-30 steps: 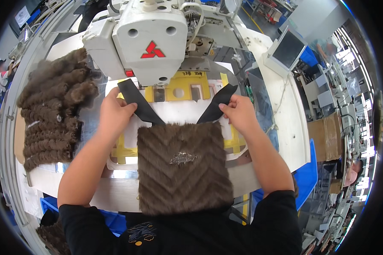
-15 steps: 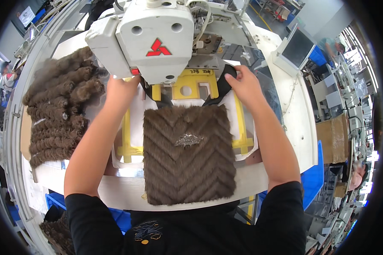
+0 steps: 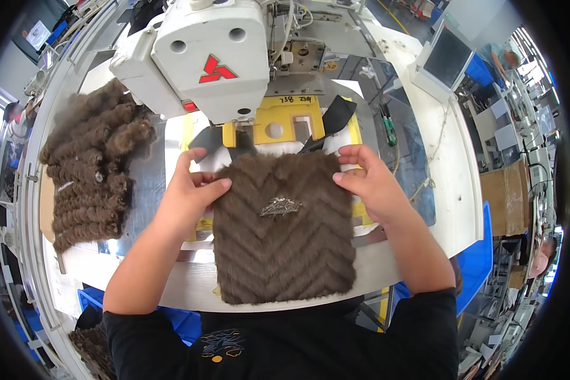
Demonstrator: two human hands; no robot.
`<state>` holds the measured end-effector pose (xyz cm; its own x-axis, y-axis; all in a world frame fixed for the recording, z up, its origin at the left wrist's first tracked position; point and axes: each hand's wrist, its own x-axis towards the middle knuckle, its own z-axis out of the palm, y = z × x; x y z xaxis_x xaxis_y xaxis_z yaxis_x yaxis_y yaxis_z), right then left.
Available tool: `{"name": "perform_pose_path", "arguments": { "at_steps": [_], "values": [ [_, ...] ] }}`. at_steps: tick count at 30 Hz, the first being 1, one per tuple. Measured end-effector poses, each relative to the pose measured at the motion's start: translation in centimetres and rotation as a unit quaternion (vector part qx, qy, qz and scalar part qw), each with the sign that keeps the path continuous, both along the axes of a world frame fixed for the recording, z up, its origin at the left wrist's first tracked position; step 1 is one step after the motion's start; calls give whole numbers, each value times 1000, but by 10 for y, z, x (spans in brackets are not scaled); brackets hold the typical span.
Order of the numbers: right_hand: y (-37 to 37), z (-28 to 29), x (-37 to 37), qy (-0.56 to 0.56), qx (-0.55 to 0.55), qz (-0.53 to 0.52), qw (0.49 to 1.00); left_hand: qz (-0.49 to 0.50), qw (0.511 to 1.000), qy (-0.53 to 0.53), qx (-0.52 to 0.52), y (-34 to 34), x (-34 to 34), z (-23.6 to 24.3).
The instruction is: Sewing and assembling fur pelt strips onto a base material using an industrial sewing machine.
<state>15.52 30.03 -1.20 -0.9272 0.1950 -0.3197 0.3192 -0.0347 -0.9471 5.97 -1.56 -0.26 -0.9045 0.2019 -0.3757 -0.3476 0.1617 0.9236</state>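
Note:
A brown fur panel with a chevron pattern and a silvery decorated patch lies at the table's front, its lower edge by my body. At its upper left corner, my left hand has its fingers apart and the thumb touching the fur. Beside the upper right corner, my right hand is open, thumb and fingers spread near the edge. Beyond the panel's top edge, a black strap sticks out right of the yellow clamp plate, with black material also on the left.
A white sewing machine head stands over the clamp plate. Several rolled brown fur strips are stacked at left. Green-handled thread snips lie at right, near a screen. Blue bins show below the table edge.
Both hands have let go of the black straps and come back toward me to the fur panel's upper corners. The view has shifted slightly, and the panel lies nearly as before.

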Motion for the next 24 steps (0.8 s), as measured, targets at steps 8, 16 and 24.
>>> {"name": "perform_pose_path", "arguments": {
  "at_steps": [8, 16, 24],
  "values": [
    [-2, 6, 15, -41, 167, 129, 977, -167, 979, -86, -79, -12, 13, 14],
    [-12, 14, 15, -32, 238, 160, 958, -176, 972, -101, -122, -16, 14, 16],
    [-16, 15, 5, -33, 271, 176, 946, -107, 855, 343, -375, -13, -53, -17]
  ]
}}
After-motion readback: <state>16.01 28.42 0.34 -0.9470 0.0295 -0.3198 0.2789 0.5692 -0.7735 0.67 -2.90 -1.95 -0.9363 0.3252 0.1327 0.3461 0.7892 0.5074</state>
